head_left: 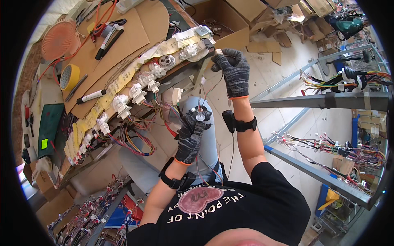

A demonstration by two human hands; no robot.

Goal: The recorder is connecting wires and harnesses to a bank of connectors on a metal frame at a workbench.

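Note:
Both my hands wear dark grey knitted gloves with orange cuffs. My left hand is closed around a bundle of thin wires above my knee. A round white plastic piece shows at its fingers. Higher up, my right hand pinches a small whitish connector. Thin wires run from near it down to my left hand. Left of the hands, white connectors stand in a row along a board covered with yellowish tape, and coloured wires hang below it.
Cardboard sheets on the bench carry markers, a yellow tape roll and an orange fan. An open cardboard box stands beyond the board. Metal racks with wire harnesses are at right; more harnesses lie lower left.

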